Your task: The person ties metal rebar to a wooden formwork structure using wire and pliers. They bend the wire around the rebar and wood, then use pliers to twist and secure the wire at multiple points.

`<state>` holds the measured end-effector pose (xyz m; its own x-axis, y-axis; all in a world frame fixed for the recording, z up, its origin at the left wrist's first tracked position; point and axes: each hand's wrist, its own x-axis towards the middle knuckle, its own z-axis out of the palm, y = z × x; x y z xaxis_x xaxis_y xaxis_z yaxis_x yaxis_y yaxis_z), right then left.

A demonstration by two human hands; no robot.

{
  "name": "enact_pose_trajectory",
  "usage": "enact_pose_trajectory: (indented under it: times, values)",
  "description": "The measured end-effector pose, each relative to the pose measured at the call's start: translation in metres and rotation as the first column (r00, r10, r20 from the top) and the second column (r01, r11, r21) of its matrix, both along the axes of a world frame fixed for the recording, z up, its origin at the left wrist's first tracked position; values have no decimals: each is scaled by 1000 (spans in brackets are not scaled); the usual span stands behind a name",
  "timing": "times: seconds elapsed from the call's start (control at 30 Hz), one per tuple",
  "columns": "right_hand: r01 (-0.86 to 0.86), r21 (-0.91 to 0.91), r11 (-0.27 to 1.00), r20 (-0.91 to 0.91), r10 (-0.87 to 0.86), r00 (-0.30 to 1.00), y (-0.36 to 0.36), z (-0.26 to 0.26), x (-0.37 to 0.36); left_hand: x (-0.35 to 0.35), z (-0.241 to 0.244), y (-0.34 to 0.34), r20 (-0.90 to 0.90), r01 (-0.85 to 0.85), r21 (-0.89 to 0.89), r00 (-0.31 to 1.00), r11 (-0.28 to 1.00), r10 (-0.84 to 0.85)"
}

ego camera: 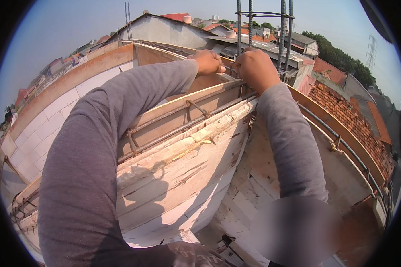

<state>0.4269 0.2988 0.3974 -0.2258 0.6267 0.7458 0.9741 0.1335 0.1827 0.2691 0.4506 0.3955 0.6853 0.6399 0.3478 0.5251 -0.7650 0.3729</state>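
Both my arms reach forward in grey sleeves over a wooden beam formwork with steel reinforcing bars and stirrups inside. My left hand is curled, fingers closed, at the corner where the beams meet; a thin piece seems to lie at its fingertips, too small to name. Close on its right, my right hand is bent over the bars, its fingertips mostly hidden behind its back. Upright ribbed rebars, ringed by a steel stirrup, rise just behind my right hand.
Another formwork board with a long rebar curves away at the right. A white block wall stands at the left. Below me are timber pieces between the walls. Tiled roofs lie beyond the edge.
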Motion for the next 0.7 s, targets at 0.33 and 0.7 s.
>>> enact_pose_trajectory:
  times: [0.33, 0.7]
  values:
    - [-410, 532, 741, -400, 647, 649, -149, 0, -44, 42, 41, 12, -448, 7, 40, 894, 999, 11]
    - [-227, -156, 961, -945, -79, 317, -286, -389, -96, 45, 41, 37, 162, 275, -787, 956, 552, -245]
